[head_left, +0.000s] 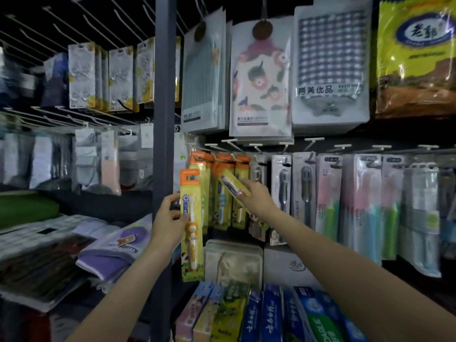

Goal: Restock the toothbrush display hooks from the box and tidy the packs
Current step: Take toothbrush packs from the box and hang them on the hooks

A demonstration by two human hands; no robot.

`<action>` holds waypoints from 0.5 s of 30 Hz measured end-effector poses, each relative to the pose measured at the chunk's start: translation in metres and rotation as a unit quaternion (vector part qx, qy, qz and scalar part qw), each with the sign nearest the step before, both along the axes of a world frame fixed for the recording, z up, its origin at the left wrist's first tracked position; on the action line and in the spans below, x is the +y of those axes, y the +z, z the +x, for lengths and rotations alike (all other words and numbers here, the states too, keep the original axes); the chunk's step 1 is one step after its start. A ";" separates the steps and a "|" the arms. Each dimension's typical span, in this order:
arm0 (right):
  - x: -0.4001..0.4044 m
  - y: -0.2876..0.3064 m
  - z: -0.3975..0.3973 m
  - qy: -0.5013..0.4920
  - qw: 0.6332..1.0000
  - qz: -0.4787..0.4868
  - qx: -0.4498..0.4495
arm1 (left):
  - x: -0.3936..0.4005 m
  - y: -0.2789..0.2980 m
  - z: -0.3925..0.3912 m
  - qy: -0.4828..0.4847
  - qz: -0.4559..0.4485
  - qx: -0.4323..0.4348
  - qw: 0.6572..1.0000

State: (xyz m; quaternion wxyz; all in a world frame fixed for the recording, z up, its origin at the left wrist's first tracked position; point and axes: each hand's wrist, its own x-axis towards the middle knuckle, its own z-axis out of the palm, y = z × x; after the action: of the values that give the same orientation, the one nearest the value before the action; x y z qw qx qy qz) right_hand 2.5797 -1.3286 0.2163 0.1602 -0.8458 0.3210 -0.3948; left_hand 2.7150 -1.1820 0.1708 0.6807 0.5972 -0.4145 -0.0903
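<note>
My left hand (170, 219) grips a yellow and orange children's toothbrush pack (191, 233), upright, just left of the display hooks. My right hand (256, 198) pinches a second yellow pack (230, 184), tilted with its top up toward the hooks (232, 154). Behind it several matching orange-topped packs (222, 193) hang in rows. To the right hang adult toothbrush packs (306, 193) in grey, pink and blue. The box is not in view.
A grey upright post (164, 119) stands just left of the hooks. Towel packs (261, 77) hang above. Toothpaste boxes (271, 314) line the shelf below, and a purple bag (118, 250) lies on the left shelf.
</note>
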 end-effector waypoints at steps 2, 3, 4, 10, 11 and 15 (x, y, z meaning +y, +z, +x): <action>0.001 -0.002 0.000 -0.005 1.000 -0.004 -0.015 | -0.003 0.000 0.000 0.000 0.000 0.002 1.000; 0.002 -0.003 0.001 -0.017 1.000 -0.019 -0.010 | -0.004 0.000 0.000 -0.003 -0.002 0.002 1.000; 0.003 -0.002 0.002 -0.034 0.999 -0.040 -0.001 | -0.005 0.000 0.000 -0.007 -0.004 0.001 1.000; 0.009 0.026 0.006 -0.054 0.998 -0.033 -0.016 | -0.006 -0.001 0.001 -0.020 -0.012 0.008 1.000; 0.009 0.028 0.006 -0.046 0.998 -0.007 -0.033 | -0.006 -0.002 0.002 -0.018 -0.014 0.012 1.000; 0.006 0.006 0.003 -0.005 0.995 0.087 -0.041 | -0.006 -0.003 0.000 -0.016 -0.021 0.019 0.999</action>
State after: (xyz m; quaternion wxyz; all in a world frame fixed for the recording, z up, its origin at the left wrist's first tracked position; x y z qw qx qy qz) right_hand 2.5823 -1.3222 0.2226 0.2440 -0.8100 0.3515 -0.4009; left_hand 2.7154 -1.1879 0.1675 0.6996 0.5738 -0.4129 -0.1039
